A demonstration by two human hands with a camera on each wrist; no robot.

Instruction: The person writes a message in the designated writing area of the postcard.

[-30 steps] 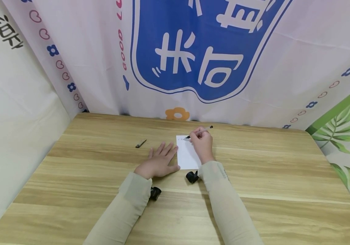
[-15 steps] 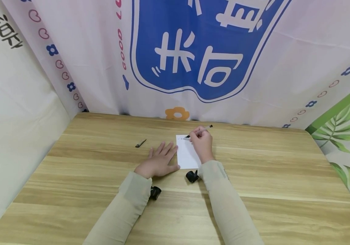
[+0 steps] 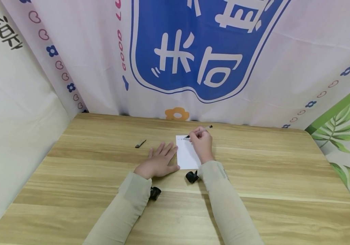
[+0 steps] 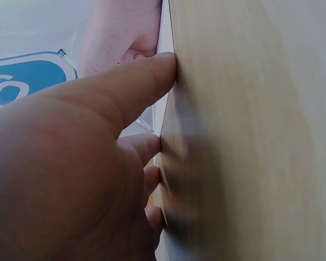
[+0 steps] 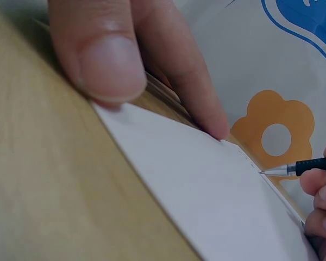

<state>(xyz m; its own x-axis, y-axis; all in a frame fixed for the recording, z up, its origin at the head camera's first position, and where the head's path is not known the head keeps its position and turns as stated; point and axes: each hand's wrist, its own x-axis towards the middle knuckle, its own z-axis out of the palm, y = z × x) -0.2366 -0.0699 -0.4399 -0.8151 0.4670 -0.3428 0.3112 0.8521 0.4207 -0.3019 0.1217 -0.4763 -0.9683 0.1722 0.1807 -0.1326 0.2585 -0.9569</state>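
A small white sheet of paper [image 3: 188, 154] lies on the wooden table, with a short row of tiny marks along its top edge. My right hand [image 3: 203, 144] pinches a pen [image 3: 206, 128] with a clear barrel and black grip. In the right wrist view the metal tip of the pen [image 5: 280, 171] meets the paper [image 5: 179, 185] at the end of those marks. My left hand [image 3: 157, 161] lies flat with fingers spread. Its thumb and index fingertip rest on the paper's left edge, as the left wrist view of the left hand [image 4: 81, 136] also shows.
A pen cap [image 3: 140, 143] lies on the table [image 3: 95, 163] left of the paper. Black wrist devices show beside the left cuff [image 3: 155, 193] and right cuff [image 3: 192, 176]. A printed curtain [image 3: 101, 85] hangs along the table's back edge.
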